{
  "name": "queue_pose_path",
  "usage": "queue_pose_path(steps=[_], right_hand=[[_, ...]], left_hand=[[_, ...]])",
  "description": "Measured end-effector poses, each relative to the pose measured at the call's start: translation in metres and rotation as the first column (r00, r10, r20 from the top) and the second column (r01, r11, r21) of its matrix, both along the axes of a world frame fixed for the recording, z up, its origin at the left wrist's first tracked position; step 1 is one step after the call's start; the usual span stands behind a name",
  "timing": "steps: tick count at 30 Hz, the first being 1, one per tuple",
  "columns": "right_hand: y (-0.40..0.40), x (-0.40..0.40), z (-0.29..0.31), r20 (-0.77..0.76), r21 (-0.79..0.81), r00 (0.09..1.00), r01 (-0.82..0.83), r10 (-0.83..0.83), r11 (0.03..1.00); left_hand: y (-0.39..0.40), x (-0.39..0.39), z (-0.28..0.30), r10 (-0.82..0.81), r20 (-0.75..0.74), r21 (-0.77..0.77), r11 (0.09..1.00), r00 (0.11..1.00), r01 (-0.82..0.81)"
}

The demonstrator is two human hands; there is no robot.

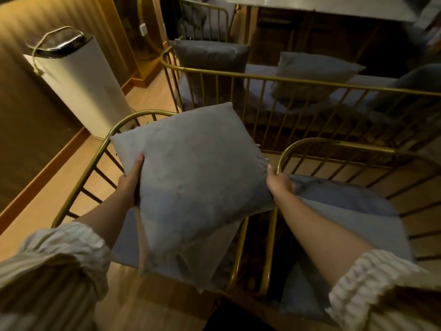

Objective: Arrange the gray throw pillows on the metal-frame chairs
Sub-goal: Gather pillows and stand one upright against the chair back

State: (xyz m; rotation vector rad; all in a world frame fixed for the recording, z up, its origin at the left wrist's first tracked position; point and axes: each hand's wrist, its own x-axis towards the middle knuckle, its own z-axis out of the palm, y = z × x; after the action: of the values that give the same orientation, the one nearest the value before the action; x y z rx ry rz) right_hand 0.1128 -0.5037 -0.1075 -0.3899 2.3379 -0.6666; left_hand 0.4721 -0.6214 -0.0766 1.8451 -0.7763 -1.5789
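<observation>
2 hands, left hand [130, 185] and right hand [279, 183], grasp the gray pillow [193, 185] by its side edges; better lower it upright against the left chair [114, 130] back rail.

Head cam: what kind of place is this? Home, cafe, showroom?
Probably a cafe or lounge seating area, though a home is possible. Several matching gold metal-frame chairs with gray cushions and pillows stand close together near a table, on wood flooring. Both hands hold a gray pillow.
</observation>
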Motion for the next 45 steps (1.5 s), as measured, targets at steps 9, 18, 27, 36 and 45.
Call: queue_pose_path(steps=[9, 18, 27, 36, 45], right_hand=[[-0.002, -0.015, 0.022, 0.429, -0.327, 0.901, 0.091, 0.063, 0.941], [0.046, -0.091, 0.063, 0.493, -0.455, 0.868, 0.200, 0.059, 0.868], [0.137, -0.244, 0.106, 0.520, -0.481, 0.854, 0.258, 0.036, 0.838], [0.208, -0.393, 0.103, 0.318, -0.634, 0.946, 0.162, 0.064, 0.756], [0.203, -0.475, 0.062, 0.455, -0.660, 0.887, 0.399, -0.084, 0.636]], left_hand=[[0.010, -0.022, 0.018, 0.163, 0.037, -0.213, 0.965, 0.986, -0.152], [0.043, -0.102, 0.060, 0.188, 0.013, -0.418, 0.893, 0.982, -0.165], [0.106, -0.269, 0.079, 0.021, 0.003, -0.511, 0.859, 1.000, -0.017], [0.133, -0.434, 0.082, -0.284, -0.069, -0.377, 0.895, 0.956, 0.239], [0.124, -0.535, 0.066, -0.385, -0.104, -0.387, 0.865, 0.917, 0.319]])
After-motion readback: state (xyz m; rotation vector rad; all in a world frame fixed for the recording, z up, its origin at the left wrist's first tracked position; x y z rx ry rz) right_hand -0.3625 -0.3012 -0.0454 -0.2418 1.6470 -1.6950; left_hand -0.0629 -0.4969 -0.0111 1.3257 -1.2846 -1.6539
